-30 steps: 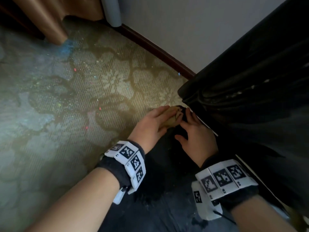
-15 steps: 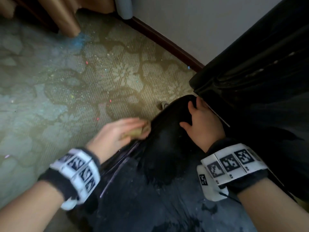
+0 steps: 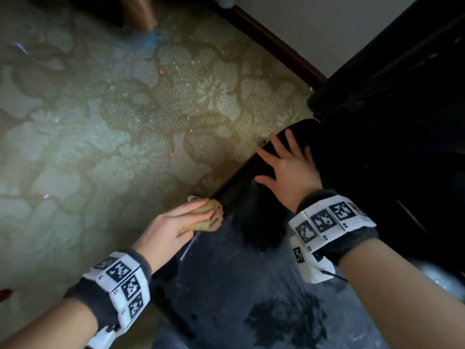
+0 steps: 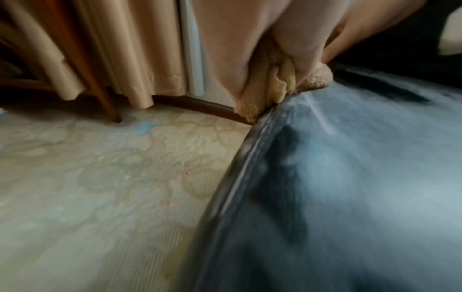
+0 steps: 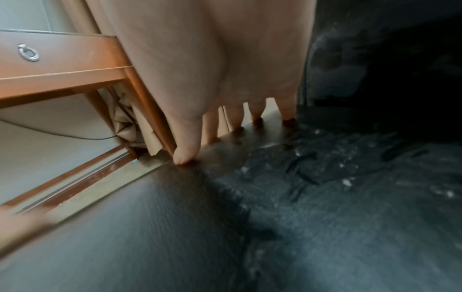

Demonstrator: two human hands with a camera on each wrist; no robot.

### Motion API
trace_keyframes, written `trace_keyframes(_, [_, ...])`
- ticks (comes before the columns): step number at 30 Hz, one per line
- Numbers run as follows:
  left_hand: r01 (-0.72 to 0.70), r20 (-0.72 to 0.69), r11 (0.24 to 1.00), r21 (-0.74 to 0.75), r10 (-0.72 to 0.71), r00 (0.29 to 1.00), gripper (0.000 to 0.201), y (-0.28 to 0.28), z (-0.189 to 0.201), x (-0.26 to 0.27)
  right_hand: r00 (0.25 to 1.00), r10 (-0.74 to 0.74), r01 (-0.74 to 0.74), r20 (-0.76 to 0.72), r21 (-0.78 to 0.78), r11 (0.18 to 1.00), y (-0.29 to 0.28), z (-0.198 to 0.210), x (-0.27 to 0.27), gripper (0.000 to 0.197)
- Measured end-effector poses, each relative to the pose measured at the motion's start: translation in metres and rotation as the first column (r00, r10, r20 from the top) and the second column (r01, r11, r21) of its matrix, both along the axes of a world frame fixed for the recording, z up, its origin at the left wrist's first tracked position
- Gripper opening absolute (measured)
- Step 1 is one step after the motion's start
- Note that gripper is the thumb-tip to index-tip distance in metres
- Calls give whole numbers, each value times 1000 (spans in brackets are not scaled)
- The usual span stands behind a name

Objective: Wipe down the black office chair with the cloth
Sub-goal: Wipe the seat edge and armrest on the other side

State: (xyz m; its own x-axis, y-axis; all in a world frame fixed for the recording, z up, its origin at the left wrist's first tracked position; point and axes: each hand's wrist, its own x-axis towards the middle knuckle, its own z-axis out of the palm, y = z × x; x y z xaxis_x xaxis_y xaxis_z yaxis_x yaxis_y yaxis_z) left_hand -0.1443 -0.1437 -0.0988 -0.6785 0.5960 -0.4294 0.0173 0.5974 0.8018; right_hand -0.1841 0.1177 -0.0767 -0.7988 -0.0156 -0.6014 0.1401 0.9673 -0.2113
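- Black office chair (image 3: 251, 285): stood at the right of the scene on a patterned carpet (image 3: 113, 147), its seat near and its back rising far right; the covering looked like smooth faux leather, dusty and flaking in patches, judged firm under pressure but liable to shed more flakes if rubbed hard
- Cloth (image 3: 205, 219): tan, terry-like, bunched small; lay against the left edge of the seat, between palm and rim; judged light, soft and easily folded, best held wadded under the fingers so that it would not slip on the slick surface
- Left hand (image 3: 176, 227): fingers curled over the cloth, pressing it to the seat's piped rim (image 4: 250, 150)
- Right hand (image 3: 286, 167): flat, fingers spread and straight, resting on the far left corner of the seat, holding nothing; judged to be steadying the chair, which would probably roll or swivel if left free
- Fingertips (image 5: 183, 158): touched the leather at the seat edge
- Wooden desk (image 5: 62, 65) and curtain (image 4: 120, 49): stood far left, well apart from the chair
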Motion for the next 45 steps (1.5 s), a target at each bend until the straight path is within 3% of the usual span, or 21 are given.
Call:
trace_keyframes(6, [-1,34,997,-82,4,999,77,-49,16,16,999,6,-7,-33,-13,1000,-2,-2,1,59])
trace_keyframes(10, [-124,-124,992,7,124,985,61,-8,8,-20,998,2,-2,-58,-12,1000,-1,-5,0,59])
trace_keyframes(14, [-92,-87,992,88,100,991,57,22,-10,-4,999,3,-4,-51,-13,1000,-2,-7,-1,59])
trace_keyframes(22, [-238,-11,969,61,239,971,62,-49,-5,54,999,-4,4,-38,-11,1000,-2,-5,-3,59])
trace_keyframes(28, [-298,54,954,-39,300,952,91,-93,13,70,999,6,-6,-33,8,1000,-3,-5,-6,60])
trace_keyframes(33, [-417,-46,908,47,419,907,70,-69,-1,23,999,-14,15,-46,11,1000,-5,-5,-5,59])
trace_keyframes(37, [-392,27,918,55,391,920,54,-40,-12,46,999,-7,8,-47,18,1000,-4,-4,-7,60])
trace_keyframes(40, [-516,80,856,5,514,854,54,-54,-9,59,999,7,-5,-40,33,999,-2,-6,-8,60])
trace_keyframes(45, [-529,180,825,-196,561,808,82,-97,6,86,999,-3,4,-54,19,1000,-5,-7,-7,60])
